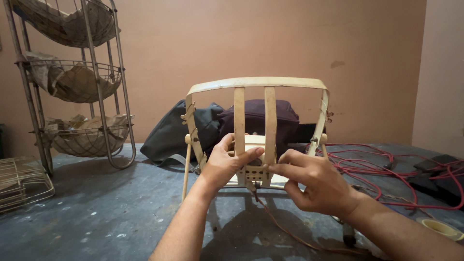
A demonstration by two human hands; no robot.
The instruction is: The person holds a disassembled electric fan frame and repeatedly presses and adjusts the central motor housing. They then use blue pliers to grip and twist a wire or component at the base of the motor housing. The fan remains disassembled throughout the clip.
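Hands [227, 164] [314, 181] grip cream fan frame [256, 125] (upright).

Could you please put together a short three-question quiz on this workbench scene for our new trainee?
1. True or false: both hands touch the cream frame.
2. Which side of the table holds the red cable?
3. What stands at far left: A) a tiered wire rack, B) a ladder, C) a stool?

Key: 1. True; the left hand and right hand pinch the small perforated block at its base. 2. The right. 3. A.
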